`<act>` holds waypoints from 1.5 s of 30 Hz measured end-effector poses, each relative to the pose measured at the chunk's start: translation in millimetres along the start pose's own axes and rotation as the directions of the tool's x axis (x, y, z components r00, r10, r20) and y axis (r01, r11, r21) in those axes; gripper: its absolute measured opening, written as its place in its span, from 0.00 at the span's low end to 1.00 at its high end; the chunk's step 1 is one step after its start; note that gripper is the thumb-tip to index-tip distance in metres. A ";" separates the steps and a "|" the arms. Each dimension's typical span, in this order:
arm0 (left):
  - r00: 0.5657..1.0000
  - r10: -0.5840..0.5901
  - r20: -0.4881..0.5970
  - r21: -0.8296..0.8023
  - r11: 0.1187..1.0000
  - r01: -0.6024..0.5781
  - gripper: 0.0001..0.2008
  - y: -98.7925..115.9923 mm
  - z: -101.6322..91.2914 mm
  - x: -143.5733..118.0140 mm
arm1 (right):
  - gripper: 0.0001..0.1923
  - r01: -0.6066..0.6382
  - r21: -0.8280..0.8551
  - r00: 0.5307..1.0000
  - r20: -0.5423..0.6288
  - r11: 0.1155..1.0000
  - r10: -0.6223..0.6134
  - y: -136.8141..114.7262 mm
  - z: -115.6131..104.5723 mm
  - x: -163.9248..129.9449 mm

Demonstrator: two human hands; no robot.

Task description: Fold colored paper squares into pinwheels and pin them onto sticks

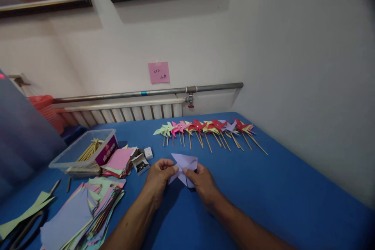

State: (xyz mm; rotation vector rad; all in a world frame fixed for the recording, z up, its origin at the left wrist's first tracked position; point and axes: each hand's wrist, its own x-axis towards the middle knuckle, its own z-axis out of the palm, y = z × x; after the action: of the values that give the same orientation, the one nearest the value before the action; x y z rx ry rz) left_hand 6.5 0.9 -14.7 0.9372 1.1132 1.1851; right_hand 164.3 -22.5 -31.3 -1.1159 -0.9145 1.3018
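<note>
Between my two hands, above the blue table, is a lavender paper pinwheel (pixel 187 161) with its points partly folded in. My left hand (pixel 159 174) pinches its left side between thumb and fingers. On the other side, my right hand (pixel 204 183) grips the paper with the thumb pressed near its centre. The fingertips behind the paper are hidden. Left of my left hand lies an open small box of metal pins (pixel 141 165), with a small white box (pixel 148 153) beside it.
Finished pinwheels on sticks (pixel 197 127) lie in a row at the back. To the left are a plastic tub (pixel 63 161) of sticks, pink paper squares (pixel 118 160), a large stack of coloured paper (pixel 68 218) and dark-handled scissors (pixel 27 228) with green paper over them.
</note>
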 end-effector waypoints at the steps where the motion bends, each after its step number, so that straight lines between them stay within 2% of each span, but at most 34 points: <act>1: 1.000 -0.005 0.017 0.021 1.000 0.005 0.26 1.1 -0.2 -0.5 | 0.16 0.008 -0.006 1.000 0.000 1.000 -0.008 -0.2 -0.1 0.0; 8: 0.994 0.002 0.107 0.068 0.998 -0.010 0.24 -0.6 0.0 0.1 | 0.15 0.001 0.008 1.000 0.032 1.000 -0.001 -3.3 2.6 -0.4; 17: 0.996 0.007 0.086 0.057 0.998 -0.011 0.22 -2.5 0.5 1.1 | 0.14 -0.014 0.044 0.996 0.094 0.999 0.010 -7.2 1.7 -3.6; 31: 0.999 0.043 0.027 0.079 0.996 -0.045 0.19 -7.9 0.3 5.8 | 0.20 -0.037 0.067 0.988 0.150 0.997 0.026 -6.0 2.4 -6.0; 35: 0.999 0.052 0.014 0.097 0.994 -0.053 0.20 -9.3 2.6 6.1 | 0.22 -0.030 0.063 0.994 0.108 0.998 0.023 -5.5 3.9 -6.3; 41: 1.000 0.007 0.030 0.075 0.997 -0.009 0.20 -10.5 3.3 5.9 | 0.15 0.001 -0.039 1.000 0.027 0.999 0.000 0.6 2.1 0.2; 45: 0.994 -0.072 0.083 0.050 0.996 0.068 0.16 -0.7 1.4 -0.8 | 0.12 0.019 -0.032 0.997 0.081 0.999 -0.016 1.4 0.4 1.3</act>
State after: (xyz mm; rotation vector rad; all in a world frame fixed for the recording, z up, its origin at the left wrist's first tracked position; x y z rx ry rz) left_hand 8.0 0.0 -15.0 0.9686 1.1007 1.0570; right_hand 163.6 -21.2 -32.6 -1.0850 -1.0062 1.3296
